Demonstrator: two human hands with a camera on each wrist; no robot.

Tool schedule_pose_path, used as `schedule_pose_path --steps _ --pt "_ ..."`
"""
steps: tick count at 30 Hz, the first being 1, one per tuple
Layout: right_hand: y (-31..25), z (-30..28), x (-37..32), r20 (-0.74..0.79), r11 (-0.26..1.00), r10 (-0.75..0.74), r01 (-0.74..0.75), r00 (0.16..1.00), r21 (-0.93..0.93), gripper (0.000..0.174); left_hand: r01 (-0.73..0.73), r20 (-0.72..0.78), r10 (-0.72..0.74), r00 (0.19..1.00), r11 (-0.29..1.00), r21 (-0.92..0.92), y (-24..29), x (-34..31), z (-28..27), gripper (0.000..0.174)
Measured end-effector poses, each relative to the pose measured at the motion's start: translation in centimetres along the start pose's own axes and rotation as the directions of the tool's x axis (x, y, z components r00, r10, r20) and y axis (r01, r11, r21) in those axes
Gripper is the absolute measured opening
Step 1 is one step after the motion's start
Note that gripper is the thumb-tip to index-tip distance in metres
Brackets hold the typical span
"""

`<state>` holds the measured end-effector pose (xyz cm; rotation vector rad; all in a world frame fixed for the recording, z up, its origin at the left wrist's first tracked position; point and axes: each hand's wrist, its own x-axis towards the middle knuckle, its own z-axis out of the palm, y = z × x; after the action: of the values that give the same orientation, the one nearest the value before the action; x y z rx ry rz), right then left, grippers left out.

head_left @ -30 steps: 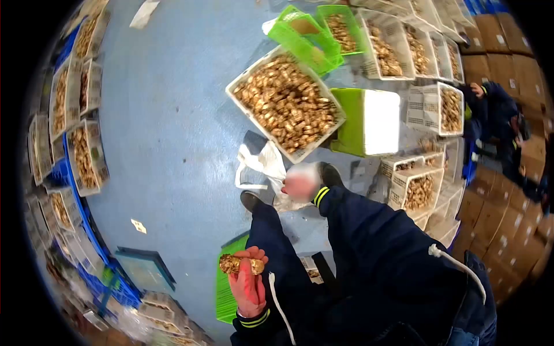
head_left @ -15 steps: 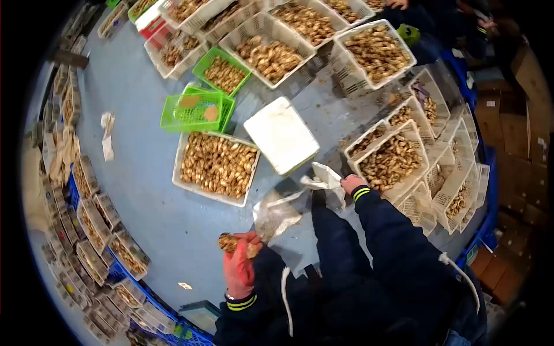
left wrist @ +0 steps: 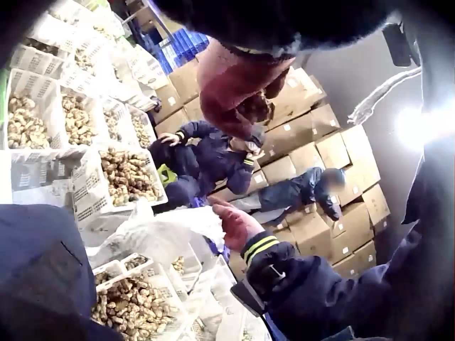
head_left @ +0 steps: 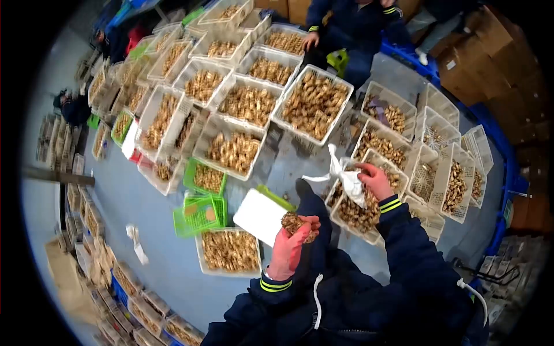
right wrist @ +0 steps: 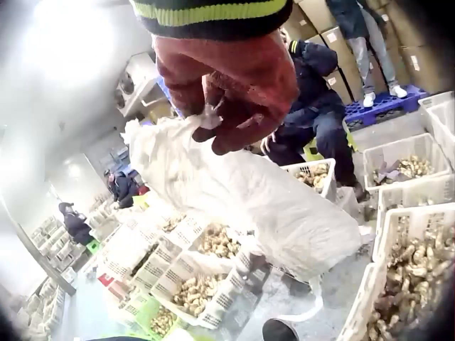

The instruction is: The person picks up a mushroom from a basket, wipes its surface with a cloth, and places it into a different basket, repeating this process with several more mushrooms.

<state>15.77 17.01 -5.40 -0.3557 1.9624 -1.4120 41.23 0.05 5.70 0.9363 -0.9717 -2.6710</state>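
In the head view my left hand (head_left: 287, 249) holds a knobbly brown root-like piece (head_left: 298, 225) in curled fingers, in front of a white-topped box. My right hand (head_left: 376, 182) pinches a white plastic bag (head_left: 352, 187), which hangs over a crate of brown pieces (head_left: 359, 219) at the right. The right wrist view shows the right fingers (right wrist: 206, 128) gripping the bag's gathered edge, with the bag (right wrist: 249, 192) spread out below. Up in the left wrist view, the left hand (left wrist: 238, 89) is curled round the piece (left wrist: 256, 109).
Many white crates (head_left: 314, 104) of brown pieces stand ahead and to the right. Green baskets (head_left: 199, 216) and a white-topped box (head_left: 259, 216) are near the middle. People (head_left: 346, 34) sit or stand beyond. Cardboard boxes (head_left: 479, 57) are stacked at the right.
The view has swung toward the right-hand crates. My right hand has lifted the white bag from near the floor to over a crate. My left hand still holds the brown piece.
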Motion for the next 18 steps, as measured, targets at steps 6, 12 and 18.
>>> schedule_pose_path --steps 6,12,18 --pt "-4.2 1.9 5.2 0.115 0.999 -0.042 0.041 0.993 0.012 0.031 -0.105 0.239 0.084 0.967 0.992 0.075 1.6 15.3 -1.4 0.034" --pt "-5.1 6.6 13.1 0.246 0.865 0.186 -0.277 0.951 0.418 0.023 0.303 0.271 -0.352 0.896 0.930 0.206 3.4 31.2 -7.4 0.029" --pt "-1.4 13.3 20.3 -0.098 0.810 0.105 -0.028 0.990 0.586 0.019 0.074 0.232 -0.161 0.959 0.937 0.341 5.0 34.6 -9.5 0.020"
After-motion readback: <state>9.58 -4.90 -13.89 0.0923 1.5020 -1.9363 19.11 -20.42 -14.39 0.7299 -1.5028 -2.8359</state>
